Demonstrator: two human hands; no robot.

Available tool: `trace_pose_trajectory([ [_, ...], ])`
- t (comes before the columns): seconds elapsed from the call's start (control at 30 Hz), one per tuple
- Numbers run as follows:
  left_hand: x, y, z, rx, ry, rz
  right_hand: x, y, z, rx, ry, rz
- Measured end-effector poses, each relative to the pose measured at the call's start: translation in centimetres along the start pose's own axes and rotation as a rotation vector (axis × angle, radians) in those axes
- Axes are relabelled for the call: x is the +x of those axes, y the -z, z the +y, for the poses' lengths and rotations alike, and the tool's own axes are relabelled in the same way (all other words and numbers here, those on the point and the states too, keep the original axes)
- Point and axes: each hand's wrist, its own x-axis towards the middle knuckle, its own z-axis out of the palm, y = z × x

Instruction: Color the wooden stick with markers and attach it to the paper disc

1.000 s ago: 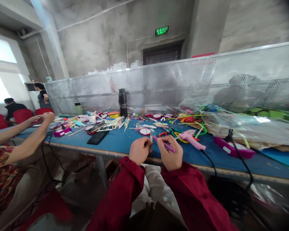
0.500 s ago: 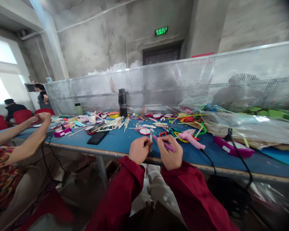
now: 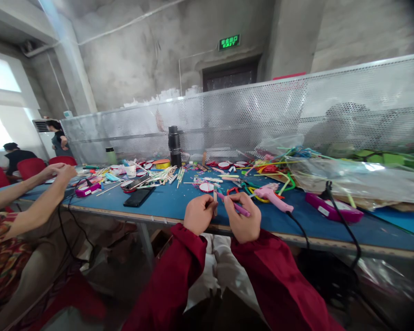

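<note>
My left hand (image 3: 197, 215) is closed in a pinch on a small flat wooden stick (image 3: 215, 195), held upright over the table's front edge. In my right hand (image 3: 244, 220) is a purple pen (image 3: 242, 210), its tip pointing left at the upper part of the stick. Whether the tip touches the wood is too small to tell. Just beyond my hands lies a white round piece with a red rim (image 3: 207, 187). A pink glue gun (image 3: 274, 200) rests to the right of my right hand, its cord hanging over the edge.
Sticks, cords and scraps litter the blue table (image 3: 169, 202). A black phone (image 3: 139, 196) lies left, with a black thermos (image 3: 174, 146) behind. To the right are a purple box (image 3: 334, 209) with a cable and plastic bags (image 3: 359, 179). A co-worker's hands (image 3: 60, 172) are at far left.
The co-worker's hands at the left have lowered slightly and shifted. My own hands keep nearly the same pose on the stick and pen; the view has shifted a little.
</note>
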Motion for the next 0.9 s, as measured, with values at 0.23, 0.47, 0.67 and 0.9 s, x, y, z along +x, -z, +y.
trace_pose_trajectory([
  [0.23,-0.07,0.04,0.04,-0.005,0.009,0.006,-0.06,-0.13,0.26,0.009,-0.011,0.037],
  [0.47,0.04,-0.04,-0.10,0.037,0.023,-0.001,-0.06,-0.19,0.34,-0.001,-0.011,0.051],
  [0.67,0.06,-0.02,-0.09,0.006,-0.007,-0.003,-0.10,-0.21,0.52,0.011,0.000,0.037],
  [0.9,0.03,0.08,0.00,0.030,-0.004,-0.016,-0.15,-0.29,0.58,0.016,-0.011,0.072],
])
